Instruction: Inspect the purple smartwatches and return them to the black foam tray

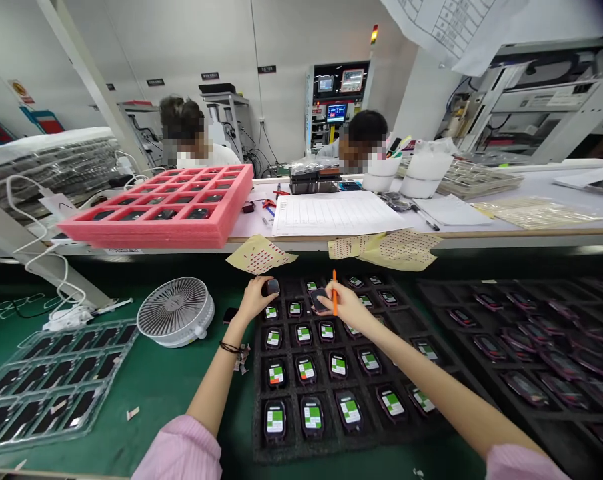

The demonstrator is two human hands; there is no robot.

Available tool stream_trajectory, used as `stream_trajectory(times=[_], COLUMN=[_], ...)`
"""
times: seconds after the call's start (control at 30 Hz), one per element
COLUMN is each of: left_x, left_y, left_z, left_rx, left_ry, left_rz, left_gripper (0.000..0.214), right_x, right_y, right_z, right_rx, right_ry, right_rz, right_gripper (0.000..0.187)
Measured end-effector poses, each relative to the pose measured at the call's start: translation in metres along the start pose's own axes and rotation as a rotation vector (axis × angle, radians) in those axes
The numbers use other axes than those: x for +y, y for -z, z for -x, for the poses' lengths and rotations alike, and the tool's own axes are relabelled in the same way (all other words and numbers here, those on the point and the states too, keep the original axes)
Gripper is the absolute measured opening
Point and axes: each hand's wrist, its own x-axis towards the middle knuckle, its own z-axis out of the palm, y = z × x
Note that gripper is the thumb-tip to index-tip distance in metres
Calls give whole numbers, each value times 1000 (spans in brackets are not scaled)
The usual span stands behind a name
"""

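My left hand (254, 298) is closed round a small dark device (271, 287) at the far left corner of a black foam tray (259, 427). My right hand (342, 306) grips another dark device (319, 299) over the tray's far rows, with an orange pen (334, 292) standing upright between its fingers. The tray holds several rows of small black devices with green-and-white labels (306, 369).
A white desk fan (175, 311) lies left of the tray, beyond a clear plastic tray (46, 383). Another black tray of devices (531, 360) sits to the right. Yellow sticker sheets (261, 255) hang from a shelf bearing a pink foam tray (156, 223). Two people sit behind it.
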Motion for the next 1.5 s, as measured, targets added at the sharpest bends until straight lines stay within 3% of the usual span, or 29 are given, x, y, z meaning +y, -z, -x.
stream_trajectory(times=[0.2, 0.37, 0.43, 0.53, 0.67, 0.77, 0.93, 1.1, 1.3, 1.5], left_x=[-5, -2, 0, 9, 34, 54, 62, 61, 81, 87], left_y=[-6, 2, 5, 6, -6, -21, -41, -46, -59, -66], left_z=[3, 7, 9, 12, 7, -5, -26, -28, -44, -75], left_rx=[-24, -4, -1, -12, -66, -96, -114, -149, -230, -328], left_ry=[-1, -42, -54, -72, -111, -96, -11, -66, -138, -85], left_rz=[-95, -154, -173, -194, -229, -292, -414, -444, -410, -328], left_gripper=[36, 31, 29, 28, 25, 25, 28, 24, 29, 29], right_x=[15, 21, 22, 21, 26, 33, 38, 40, 48, 48], right_y=[-36, -53, -43, -10, 37, 52, 50, 52, 54, 47], right_z=[-67, -92, -90, -81, -67, -63, -69, -79, -83, -91], right_rx=[71, 116, 130, 178, 228, 222, 188, 160, 132, 149], right_ry=[-32, -35, -32, -37, -145, -233, -301, -292, -253, -274], right_rz=[278, 498, 582, 703, 849, 926, 985, 941, 815, 709], right_gripper=[25, 23, 18, 6, 14, 23, 30, 31, 31, 33])
